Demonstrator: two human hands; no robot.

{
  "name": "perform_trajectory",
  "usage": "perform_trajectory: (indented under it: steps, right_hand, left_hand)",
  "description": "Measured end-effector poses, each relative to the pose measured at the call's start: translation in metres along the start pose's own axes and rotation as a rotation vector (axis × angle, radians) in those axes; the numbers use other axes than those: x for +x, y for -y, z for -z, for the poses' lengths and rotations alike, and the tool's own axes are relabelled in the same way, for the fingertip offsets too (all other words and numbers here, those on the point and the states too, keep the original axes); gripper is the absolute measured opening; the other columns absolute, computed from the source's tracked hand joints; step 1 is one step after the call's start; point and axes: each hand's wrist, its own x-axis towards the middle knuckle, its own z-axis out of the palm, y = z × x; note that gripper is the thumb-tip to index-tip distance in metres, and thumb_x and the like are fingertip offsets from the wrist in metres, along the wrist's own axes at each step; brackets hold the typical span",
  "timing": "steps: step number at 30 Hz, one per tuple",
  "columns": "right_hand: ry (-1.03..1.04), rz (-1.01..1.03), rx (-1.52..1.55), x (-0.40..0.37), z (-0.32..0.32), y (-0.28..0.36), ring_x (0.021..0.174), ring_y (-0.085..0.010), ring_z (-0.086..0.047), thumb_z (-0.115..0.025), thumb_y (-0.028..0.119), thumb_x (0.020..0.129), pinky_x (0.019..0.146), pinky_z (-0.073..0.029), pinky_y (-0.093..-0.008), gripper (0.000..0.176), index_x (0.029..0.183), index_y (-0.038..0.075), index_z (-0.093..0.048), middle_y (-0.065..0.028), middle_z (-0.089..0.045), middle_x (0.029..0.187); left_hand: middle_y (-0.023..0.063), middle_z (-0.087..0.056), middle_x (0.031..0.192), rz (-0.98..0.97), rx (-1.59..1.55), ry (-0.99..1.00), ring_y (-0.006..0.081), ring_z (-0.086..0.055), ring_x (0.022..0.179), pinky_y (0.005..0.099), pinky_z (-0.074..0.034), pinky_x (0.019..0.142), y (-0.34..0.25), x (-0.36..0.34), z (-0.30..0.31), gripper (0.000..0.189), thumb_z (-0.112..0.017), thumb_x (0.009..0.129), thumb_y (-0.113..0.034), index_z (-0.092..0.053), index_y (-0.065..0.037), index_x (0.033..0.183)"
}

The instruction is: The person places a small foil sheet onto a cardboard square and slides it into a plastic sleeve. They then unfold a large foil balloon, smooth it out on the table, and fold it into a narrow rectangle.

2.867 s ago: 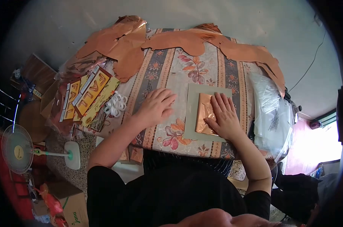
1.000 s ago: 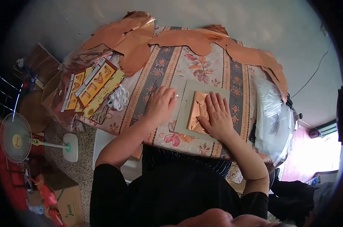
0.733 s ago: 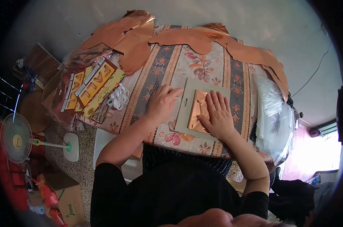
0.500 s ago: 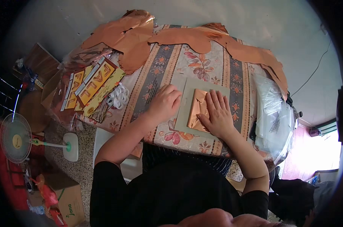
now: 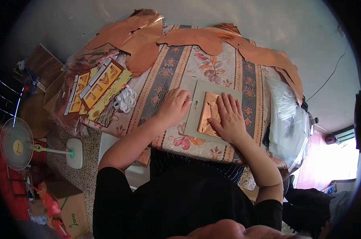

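Observation:
A folded copper-coloured foil balloon [image 5: 206,115] lies on a pale grey card [image 5: 192,119] with a small slot near its left edge. My right hand [image 5: 230,119] rests flat on the foil, fingers stretched out and covering its right side. Left of the card, my left hand [image 5: 174,105] is closed with its fingers curled together at the card's upper left edge. Whatever those fingers hold, if anything, is hidden.
Flat copper foil pieces [image 5: 192,39] lie along the table's far edge. Printed FALL cards [image 5: 103,85] and white ribbon loops [image 5: 125,99] are at left, clear plastic bags [image 5: 286,123] at right. A fan [image 5: 17,145] stands beyond the patterned tablecloth [image 5: 176,139].
My left hand has shifted very slightly down and left. My right hand stays flat on the foil, and the card keeps nearly the same place.

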Motion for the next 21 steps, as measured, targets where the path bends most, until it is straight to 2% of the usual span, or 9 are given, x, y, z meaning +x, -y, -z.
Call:
perform_trajectory:
  steps: [3, 6, 14, 18, 20, 21]
  right_hand:
    - [-0.011, 0.004, -0.004, -0.001, -0.001, -0.001, 0.145, -0.0382, -0.021, -0.047, 0.052, 0.093, 0.118, -0.011, -0.0497, 0.078, 0.149, 0.000, -0.028, -0.0214, -0.027, 0.154]
    - [-0.029, 0.012, -0.004, -0.001, -0.004, -0.002, 0.145, -0.0381, -0.021, -0.047, 0.052, 0.093, 0.118, -0.011, -0.0498, 0.078, 0.149, 0.001, -0.028, -0.0212, -0.028, 0.154]
    - [-0.012, 0.002, 0.001, -0.001, -0.001, -0.001, 0.145, -0.0381, -0.021, -0.047, 0.052, 0.093, 0.118, -0.011, -0.0499, 0.078, 0.149, 0.001, -0.028, -0.0208, -0.028, 0.154]
    - [-0.014, -0.001, 0.009, 0.000, 0.000, 0.000, 0.145, -0.0386, -0.021, -0.047, 0.052, 0.093, 0.118, -0.011, -0.0502, 0.078, 0.149, 0.001, -0.028, -0.0211, -0.028, 0.154]
    - [-0.016, 0.002, 0.004, 0.000, -0.001, 0.000, 0.144, -0.0390, -0.021, -0.047, 0.052, 0.093, 0.118, -0.012, -0.0503, 0.078, 0.149, 0.001, -0.028, -0.0214, -0.028, 0.154]
    - [-0.018, 0.005, -0.001, -0.001, -0.001, -0.001, 0.144, -0.0393, -0.021, -0.047, 0.052, 0.093, 0.118, -0.012, -0.0505, 0.079, 0.149, 0.000, -0.029, -0.0216, -0.028, 0.154]
  left_hand:
    - [0.0135, -0.054, 0.096, 0.000, -0.036, 0.003, 0.0333, -0.055, 0.094, 0.0421, -0.044, 0.085, 0.000, 0.002, -0.001, 0.016, -0.061, 0.087, -0.009, -0.052, -0.002, 0.098]
    - [0.0128, -0.056, 0.095, 0.042, -0.117, -0.019, 0.0336, -0.056, 0.094, 0.0433, -0.044, 0.086, -0.001, 0.002, -0.001, 0.016, -0.061, 0.084, -0.007, -0.052, -0.003, 0.097]
    - [0.0123, -0.061, 0.086, 0.210, -0.362, 0.011, 0.0270, -0.063, 0.079, 0.0370, -0.051, 0.070, 0.001, 0.007, 0.006, 0.013, -0.060, 0.084, -0.003, -0.057, -0.001, 0.096]
    - [0.0129, -0.061, 0.088, 0.184, -0.304, -0.006, 0.0297, -0.062, 0.080, 0.0384, -0.051, 0.071, -0.001, 0.008, 0.010, 0.013, -0.059, 0.084, -0.002, -0.057, -0.001, 0.097]
    - [0.0139, -0.062, 0.089, 0.065, -0.186, -0.050, 0.0330, -0.062, 0.083, 0.0403, -0.051, 0.074, 0.000, 0.011, 0.008, 0.014, -0.059, 0.084, -0.001, -0.058, -0.001, 0.098]
    - [0.0139, -0.062, 0.089, 0.066, -0.187, -0.050, 0.0330, -0.062, 0.083, 0.0403, -0.051, 0.074, -0.001, 0.010, 0.008, 0.014, -0.059, 0.084, -0.001, -0.058, -0.001, 0.098]
